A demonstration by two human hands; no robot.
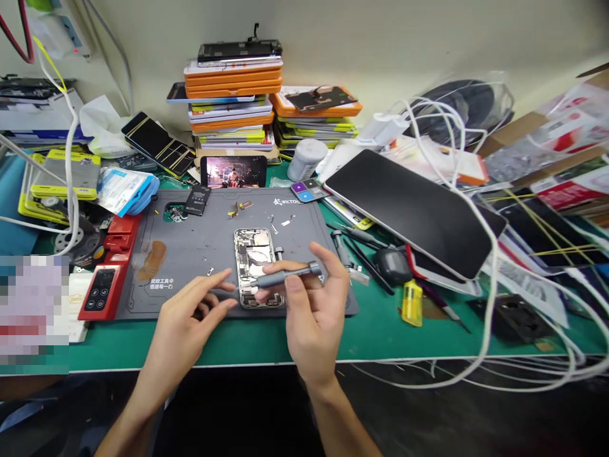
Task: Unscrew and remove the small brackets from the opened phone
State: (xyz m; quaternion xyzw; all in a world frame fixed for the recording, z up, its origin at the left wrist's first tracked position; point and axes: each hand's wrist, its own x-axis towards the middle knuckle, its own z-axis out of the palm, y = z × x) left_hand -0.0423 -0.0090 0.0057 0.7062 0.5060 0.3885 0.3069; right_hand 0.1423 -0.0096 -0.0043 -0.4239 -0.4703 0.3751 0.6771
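Left hand (190,311) and right hand (314,317) face each other just below the centre of the frame, over a phone (250,259) whose inner parts are bare. The phone lies flat on a grey mat (190,235), its top end pointing up the frame. Fingers of the right hand are closed around a grey screwdriver (280,278), tilted so that its thin end points left and down, over the lower part of the phone. Curled fingers of the left hand sit at the phone's left edge; something dark shows among them, but whether they grip it is unclear. The step in hand looks like screwdriver work inside the phone's lower end. Next, the move seems to call for a steady wrist, the tip squarely seated, and the left fingers keeping the phone from sliding. Above the phone lie small metal pieces (288,220), easily lost if knocked, and toward the mat's upper left a flat black battery (197,200). A second phone (233,172) at upper centre shows a video, below a stack of boxes (233,79). At right, a large tablet (404,209) rests among cables; the green desk (266,343) runs along the bottom.
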